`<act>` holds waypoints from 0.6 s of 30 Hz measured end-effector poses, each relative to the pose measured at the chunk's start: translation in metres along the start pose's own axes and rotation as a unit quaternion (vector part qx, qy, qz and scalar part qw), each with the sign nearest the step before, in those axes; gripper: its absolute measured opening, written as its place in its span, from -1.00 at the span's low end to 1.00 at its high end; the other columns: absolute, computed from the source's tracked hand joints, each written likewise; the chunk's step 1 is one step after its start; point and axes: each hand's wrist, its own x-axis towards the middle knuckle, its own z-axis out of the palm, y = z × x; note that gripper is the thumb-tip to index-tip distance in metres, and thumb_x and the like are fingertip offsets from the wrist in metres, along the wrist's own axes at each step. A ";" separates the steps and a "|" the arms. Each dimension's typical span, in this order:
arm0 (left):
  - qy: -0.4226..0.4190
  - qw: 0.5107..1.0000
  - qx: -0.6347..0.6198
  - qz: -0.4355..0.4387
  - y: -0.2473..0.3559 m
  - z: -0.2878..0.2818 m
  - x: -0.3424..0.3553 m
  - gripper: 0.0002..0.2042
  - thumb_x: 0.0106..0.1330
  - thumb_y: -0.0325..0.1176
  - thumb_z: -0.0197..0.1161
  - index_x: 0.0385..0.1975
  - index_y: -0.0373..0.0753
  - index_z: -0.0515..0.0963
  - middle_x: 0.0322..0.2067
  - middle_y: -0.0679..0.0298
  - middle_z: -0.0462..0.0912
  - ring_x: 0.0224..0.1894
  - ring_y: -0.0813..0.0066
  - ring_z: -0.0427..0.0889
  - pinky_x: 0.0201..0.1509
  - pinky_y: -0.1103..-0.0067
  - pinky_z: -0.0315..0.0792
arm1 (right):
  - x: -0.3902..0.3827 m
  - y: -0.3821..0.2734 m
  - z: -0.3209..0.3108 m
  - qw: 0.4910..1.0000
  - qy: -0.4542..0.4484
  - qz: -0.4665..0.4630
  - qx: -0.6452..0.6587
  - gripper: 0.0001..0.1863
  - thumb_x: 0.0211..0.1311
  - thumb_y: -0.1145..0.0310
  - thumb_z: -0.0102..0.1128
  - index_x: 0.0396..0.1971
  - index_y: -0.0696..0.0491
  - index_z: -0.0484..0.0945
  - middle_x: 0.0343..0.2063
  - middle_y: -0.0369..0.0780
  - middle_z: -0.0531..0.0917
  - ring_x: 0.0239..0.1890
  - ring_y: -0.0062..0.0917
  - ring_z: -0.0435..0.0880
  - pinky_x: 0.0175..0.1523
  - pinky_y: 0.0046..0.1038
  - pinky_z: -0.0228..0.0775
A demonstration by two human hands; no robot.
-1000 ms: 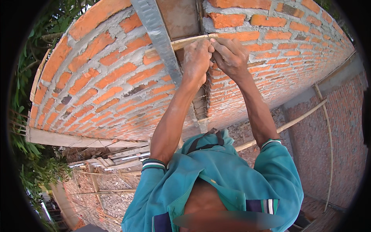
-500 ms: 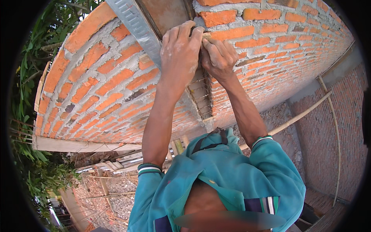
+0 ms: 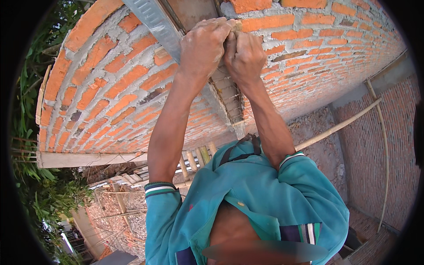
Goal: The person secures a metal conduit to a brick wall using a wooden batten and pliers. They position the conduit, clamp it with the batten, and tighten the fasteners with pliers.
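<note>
Both arms reach up to a narrow gap [image 3: 228, 95] between two brick wall sections, where thin bars or wires show. My left hand [image 3: 204, 46] is closed, its fingers curled over at the top of the gap beside a ribbed grey metal strip [image 3: 154, 26]. Close against it, my right hand [image 3: 244, 56] is closed too, the fingers bent into a fist. A small yellowish-brown piece, perhaps wood, [image 3: 238, 26] shows at the fingertips of both hands. Most of what they grip is hidden behind the fingers.
Orange brick wall [image 3: 119, 84] with rough grey mortar spreads left, and another brick wall [image 3: 304, 44] runs right. A bamboo pole [image 3: 338, 126] crosses at the right. Bamboo pieces [image 3: 198, 157] lie below, over rubble ground [image 3: 119, 221]. Green foliage [image 3: 39, 185] borders the left.
My left fingers have curled in from a flatter position, and my right hand has turned into a tighter fist. Both hands sit slightly higher in view, and my forearms have shifted left.
</note>
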 end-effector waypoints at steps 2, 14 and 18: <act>0.006 1.000 0.023 0.016 -0.003 0.002 -0.002 -0.70 0.28 -0.50 0.27 0.00 -0.15 0.71 0.00 0.18 0.77 0.04 0.19 0.75 0.08 0.34 0.67 | -0.002 -0.004 0.004 1.000 0.014 0.018 0.011 -0.87 0.24 0.48 0.36 -0.44 0.12 0.56 -0.54 -0.17 0.58 -0.47 -0.27 0.57 -0.37 -0.25 0.41; 0.049 0.992 0.078 0.089 -0.015 0.016 -0.006 -0.67 0.19 -0.45 0.34 -0.01 -0.24 0.70 -0.03 0.15 0.78 0.01 0.24 0.77 0.10 0.41 0.67 | -0.013 -0.006 0.004 0.981 0.028 0.108 0.156 -0.91 0.31 0.63 0.28 -0.21 0.21 0.63 -0.40 -0.09 0.70 -0.39 -0.29 0.70 -0.24 -0.35 0.54; 0.048 0.995 0.058 0.070 -0.016 0.018 -0.008 -0.67 0.19 -0.45 0.33 -0.02 -0.22 0.70 -0.04 0.14 0.78 0.00 0.23 0.77 0.09 0.41 0.67 | -0.018 -0.006 0.009 0.973 0.069 0.104 0.196 -0.85 0.26 0.66 0.31 -0.19 0.21 0.64 -0.39 -0.11 0.70 -0.38 -0.32 0.70 -0.25 -0.37 0.58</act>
